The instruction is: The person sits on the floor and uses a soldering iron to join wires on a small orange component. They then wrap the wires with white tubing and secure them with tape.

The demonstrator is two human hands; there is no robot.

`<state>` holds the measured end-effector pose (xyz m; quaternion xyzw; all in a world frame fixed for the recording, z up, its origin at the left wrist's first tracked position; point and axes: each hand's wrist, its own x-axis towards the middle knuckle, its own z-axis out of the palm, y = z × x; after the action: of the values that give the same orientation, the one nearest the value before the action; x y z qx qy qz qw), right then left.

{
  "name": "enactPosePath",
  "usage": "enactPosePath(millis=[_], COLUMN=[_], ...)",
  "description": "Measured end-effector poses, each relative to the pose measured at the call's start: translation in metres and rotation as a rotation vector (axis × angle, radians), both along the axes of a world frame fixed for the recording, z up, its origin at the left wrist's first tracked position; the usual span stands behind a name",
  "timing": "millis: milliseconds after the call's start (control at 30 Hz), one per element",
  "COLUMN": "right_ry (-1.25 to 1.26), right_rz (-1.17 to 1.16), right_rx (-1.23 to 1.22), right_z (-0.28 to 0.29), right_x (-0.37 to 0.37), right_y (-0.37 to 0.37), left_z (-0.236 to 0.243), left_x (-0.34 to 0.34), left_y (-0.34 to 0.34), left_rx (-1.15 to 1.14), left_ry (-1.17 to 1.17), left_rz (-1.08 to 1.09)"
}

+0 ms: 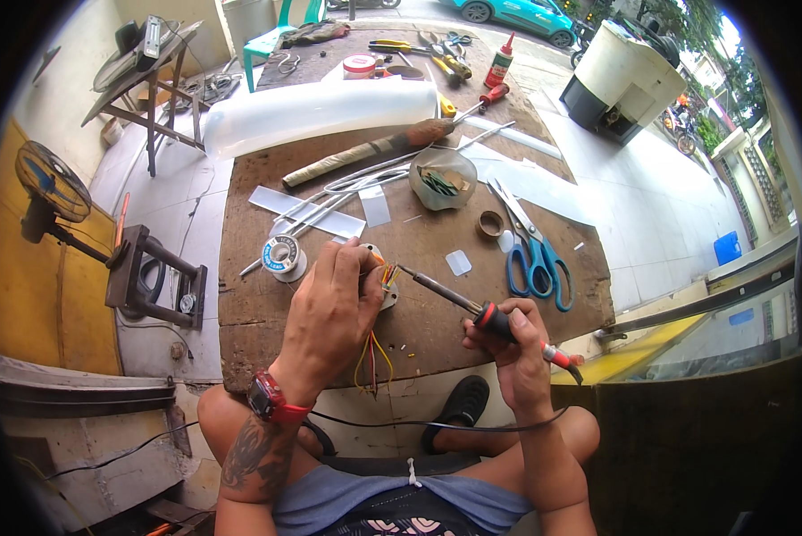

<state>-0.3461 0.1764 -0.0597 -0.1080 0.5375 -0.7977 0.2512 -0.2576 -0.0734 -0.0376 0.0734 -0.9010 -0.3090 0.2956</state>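
Observation:
My right hand (519,344) is closed round the handle of a soldering iron (446,293) with a black and red grip. Its thin tip points left, close to a cluster of thin coloured wires (389,275). Those wires are pinched between the fingers of my left hand (325,290), beside a pale part with round holes (389,297) that is partly covered. Longer yellow and red wires (371,362) hang from it over the table's near edge. A spool of solder (282,257) stands just left of my left hand. I cannot tell whether the tip touches the wires.
On the wooden table (267,330) lie blue-handled scissors (535,259), a brown tape roll (490,224), a small bowl (443,179), white cables (365,181) and a rolled clear sheet (321,114). Pliers (450,67) and a red bottle (500,62) are farther back. The iron's black cord (419,428) crosses above my lap.

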Motion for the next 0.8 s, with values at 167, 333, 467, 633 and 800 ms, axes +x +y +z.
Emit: enactPosePath(millis=[167, 333, 467, 633, 800], right_ry=[-0.002, 0.002, 0.005, 0.002, 0.005], right_rz=[0.001, 0.000, -0.002, 0.006, 0.004], right_rx=[-0.012, -0.007, -0.005, -0.008, 0.000], right_z=[-0.0009, -0.0007, -0.0007, -0.0004, -0.0005], right_x=[-0.0004, -0.0005, -0.0004, -0.0006, 0.0000], right_y=[-0.0007, -0.0014, -0.0021, -0.0019, -0.0014], left_z=[-0.0008, -0.0011, -0.0004, -0.0011, -0.0023], left_x=[-0.0005, -0.0013, 0.0003, -0.0008, -0.0006], left_y=[-0.0015, -0.0014, -0.0007, -0.0015, -0.0015], left_rx=[-0.054, -0.070, -0.047, -0.063, -0.044], left_ry=[0.012, 0.025, -0.002, 0.024, 0.029], left_rz=[-0.015, -0.016, -0.010, -0.019, -0.019])
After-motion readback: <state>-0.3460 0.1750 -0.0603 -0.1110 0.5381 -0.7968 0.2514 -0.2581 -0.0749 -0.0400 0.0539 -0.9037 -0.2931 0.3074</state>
